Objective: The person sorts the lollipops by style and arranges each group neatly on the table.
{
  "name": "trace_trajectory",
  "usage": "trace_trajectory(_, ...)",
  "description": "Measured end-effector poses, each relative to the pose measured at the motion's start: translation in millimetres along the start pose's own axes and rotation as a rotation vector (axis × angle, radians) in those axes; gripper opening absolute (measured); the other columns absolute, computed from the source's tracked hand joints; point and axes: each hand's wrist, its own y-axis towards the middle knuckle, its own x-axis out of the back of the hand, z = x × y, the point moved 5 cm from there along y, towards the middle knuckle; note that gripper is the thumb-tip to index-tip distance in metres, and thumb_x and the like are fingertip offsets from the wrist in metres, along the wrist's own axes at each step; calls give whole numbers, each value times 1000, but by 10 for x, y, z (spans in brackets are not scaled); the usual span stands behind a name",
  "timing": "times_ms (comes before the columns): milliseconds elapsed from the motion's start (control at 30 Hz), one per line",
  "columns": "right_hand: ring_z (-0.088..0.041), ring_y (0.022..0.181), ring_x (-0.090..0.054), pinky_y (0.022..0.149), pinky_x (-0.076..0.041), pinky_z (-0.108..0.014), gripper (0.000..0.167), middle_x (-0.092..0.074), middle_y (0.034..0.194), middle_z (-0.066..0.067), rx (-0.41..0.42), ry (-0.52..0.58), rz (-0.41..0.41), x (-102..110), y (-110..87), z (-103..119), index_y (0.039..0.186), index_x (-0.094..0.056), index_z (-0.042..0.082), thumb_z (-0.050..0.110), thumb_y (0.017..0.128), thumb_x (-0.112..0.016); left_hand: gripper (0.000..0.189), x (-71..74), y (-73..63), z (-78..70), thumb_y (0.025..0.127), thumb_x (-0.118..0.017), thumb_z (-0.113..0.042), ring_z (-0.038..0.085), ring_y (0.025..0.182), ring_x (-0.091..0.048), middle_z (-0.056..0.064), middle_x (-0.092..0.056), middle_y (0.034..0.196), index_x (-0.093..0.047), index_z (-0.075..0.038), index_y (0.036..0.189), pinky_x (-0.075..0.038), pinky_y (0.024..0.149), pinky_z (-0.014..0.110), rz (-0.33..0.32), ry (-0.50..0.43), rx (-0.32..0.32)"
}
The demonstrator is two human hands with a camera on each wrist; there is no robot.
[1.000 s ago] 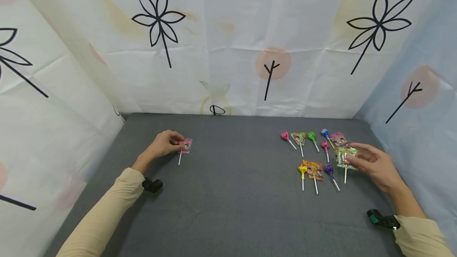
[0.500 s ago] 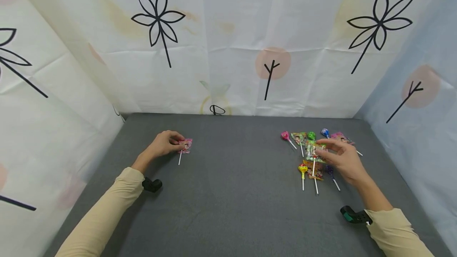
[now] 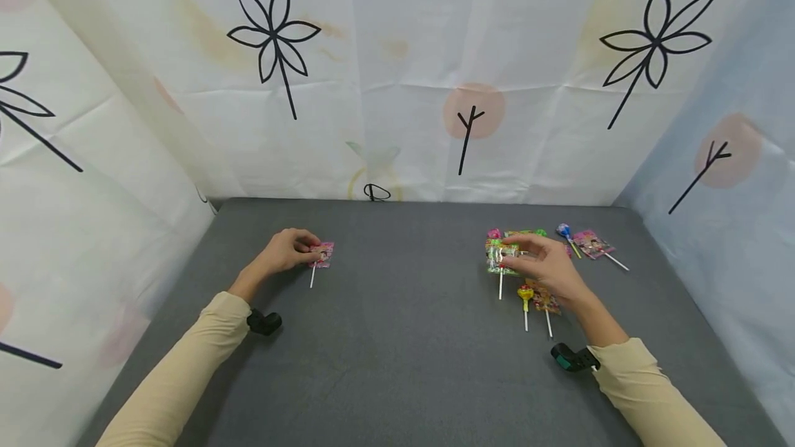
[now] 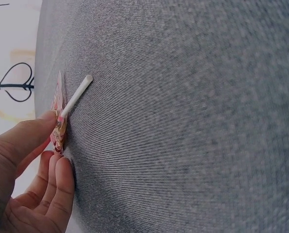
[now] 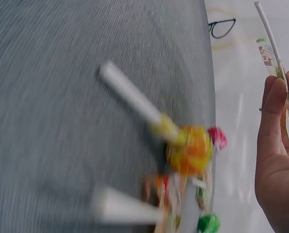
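Observation:
At the left of the table my left hand pinches a lollipop in a flat pink wrapper between thumb and fingers. In the left wrist view its white stick points away from the fingertips, close to the cloth. My right hand pinches a lollipop in a flat green wrapper, held above the right-hand group with the stick toward me. The right wrist view shows this stick raised off the table. Beneath the right hand lie a yellow ball lollipop and an orange-wrapped lollipop; others are partly hidden.
Behind the right hand, a blue ball lollipop and another pink-wrapped lollipop lie on the grey table. A pink ball lollipop shows behind the green wrapper. Patterned white cloth stands along the back and sides.
My right hand has lifted the green-wrapped lollipop from the right end of the group and carried it left across the others. The left hand has stayed in place.

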Motion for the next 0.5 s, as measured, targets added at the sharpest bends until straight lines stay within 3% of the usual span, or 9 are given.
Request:
trace_trajectory(267, -21, 99, -68, 78, -53, -29, 38, -61, 126, -25, 1, 19, 9, -293, 210, -29, 128, -64, -5, 4, 93, -75, 28, 16, -29, 2, 91, -79, -16, 37, 102, -66, 17, -67, 111, -72, 1, 113, -52, 83, 50, -3, 1, 18)
trace_trajectory(500, -21, 94, -71, 75, -54, -31, 36, -60, 122, -30, 29, 94, 46, -538, 380, -35, 126, -63, -10, -2, 92, -74, 30, 11, -18, -4, 92, -79, -17, 37, 103, -66, 17, -67, 112, -72, 1, 114, -53, 83, 50, -3, -6, 8)
